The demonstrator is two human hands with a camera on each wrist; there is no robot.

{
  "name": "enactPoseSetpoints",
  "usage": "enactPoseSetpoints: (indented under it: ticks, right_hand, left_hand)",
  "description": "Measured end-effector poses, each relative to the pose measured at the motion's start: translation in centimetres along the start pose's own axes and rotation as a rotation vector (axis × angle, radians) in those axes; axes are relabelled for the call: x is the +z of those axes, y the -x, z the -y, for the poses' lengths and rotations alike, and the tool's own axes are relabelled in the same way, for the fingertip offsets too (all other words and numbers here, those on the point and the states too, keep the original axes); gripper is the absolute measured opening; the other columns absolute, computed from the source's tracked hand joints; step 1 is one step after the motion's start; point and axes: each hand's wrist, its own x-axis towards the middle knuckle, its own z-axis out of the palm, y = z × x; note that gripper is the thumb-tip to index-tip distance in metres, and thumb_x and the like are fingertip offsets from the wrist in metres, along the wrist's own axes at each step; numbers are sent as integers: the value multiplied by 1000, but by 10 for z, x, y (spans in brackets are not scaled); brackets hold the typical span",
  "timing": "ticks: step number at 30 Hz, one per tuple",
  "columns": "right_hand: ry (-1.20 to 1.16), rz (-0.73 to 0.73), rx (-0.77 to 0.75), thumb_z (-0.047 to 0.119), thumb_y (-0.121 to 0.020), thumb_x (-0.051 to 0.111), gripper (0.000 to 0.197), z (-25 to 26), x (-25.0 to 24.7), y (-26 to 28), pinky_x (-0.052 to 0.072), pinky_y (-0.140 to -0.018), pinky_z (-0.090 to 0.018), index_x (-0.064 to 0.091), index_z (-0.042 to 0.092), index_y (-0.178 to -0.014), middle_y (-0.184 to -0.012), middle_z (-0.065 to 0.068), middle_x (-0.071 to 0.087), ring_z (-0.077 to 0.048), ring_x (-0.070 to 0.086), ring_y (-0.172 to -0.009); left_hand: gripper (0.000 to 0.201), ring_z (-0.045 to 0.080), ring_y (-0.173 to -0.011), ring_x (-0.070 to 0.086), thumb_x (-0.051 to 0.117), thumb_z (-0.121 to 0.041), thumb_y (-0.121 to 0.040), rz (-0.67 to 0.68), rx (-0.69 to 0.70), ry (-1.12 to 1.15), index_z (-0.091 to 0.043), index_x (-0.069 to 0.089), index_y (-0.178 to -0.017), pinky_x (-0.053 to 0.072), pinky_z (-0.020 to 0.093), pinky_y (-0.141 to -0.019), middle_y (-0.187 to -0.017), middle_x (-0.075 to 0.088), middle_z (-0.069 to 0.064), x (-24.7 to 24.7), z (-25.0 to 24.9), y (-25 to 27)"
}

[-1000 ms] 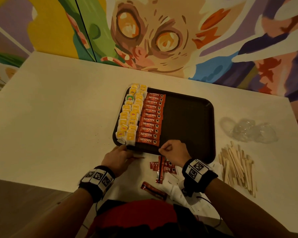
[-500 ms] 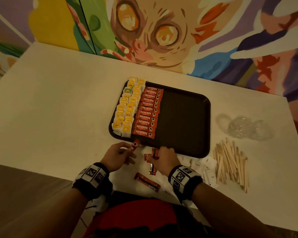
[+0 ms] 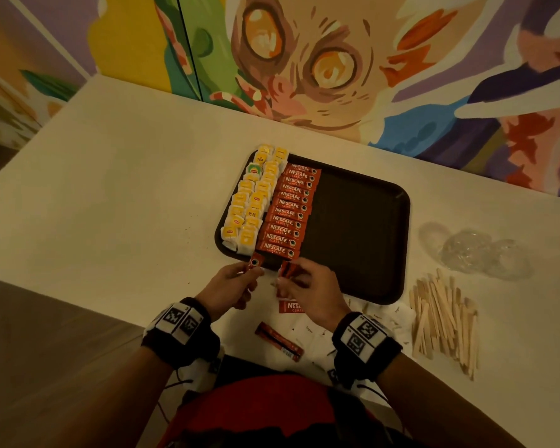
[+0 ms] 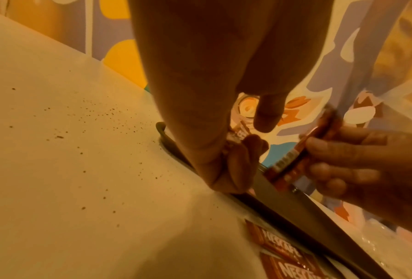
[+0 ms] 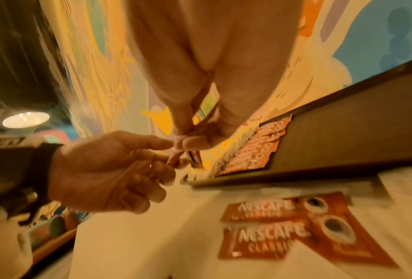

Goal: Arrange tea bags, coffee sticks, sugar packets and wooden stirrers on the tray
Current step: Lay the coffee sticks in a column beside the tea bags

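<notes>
One tray (image 3: 362, 227). Coffee sticks on tray (image 3: 288, 210), centre frame: about eleven. Tea bags (image 3: 253, 202): two columns, count unclear. Loose coffee sticks on table (image 3: 278, 341), bottom centre: at least two. Wooden stirrers (image 3: 443, 321), lower right: one heap, uncountable.

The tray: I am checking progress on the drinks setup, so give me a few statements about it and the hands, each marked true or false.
1. The tray holds tea bags beside a column of Nescafe coffee sticks. True.
2. The wooden stirrers lie on the tray. False: they lie on the table, right of it.
3. The left hand pinches a coffee stick. True.
4. The right hand is empty. False: it holds coffee sticks.
5. The tray's right half is filled with sugar packets. False: it is bare.
</notes>
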Motion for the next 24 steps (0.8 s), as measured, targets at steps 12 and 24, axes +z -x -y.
enactPoseSetpoints:
  ticks: [12, 24]
  right_hand:
    - [-71, 155, -167, -7, -84, 69, 21, 7, 0, -9, 57, -84, -26, 76, 13, -82, -112, -3, 62, -10, 64, -104]
    - [-203, 60, 129, 7, -87, 71, 14, 4, 8, -18, 60, -71, -30, 68, 13, -100, -91, -11, 72, -20, 73, -74]
  left_hand:
    - [22, 12, -49, 32, 61, -14, -92, 32, 116, 126, 7, 66, -97, 34, 23, -48, -55, 43, 1, -14, -18, 0]
    - [13, 11, -48, 39, 67, -17, -89, -279, 253, 117, -4, 70, -89, 37, 26, -48, -51, 52, -6, -15, -15, -14]
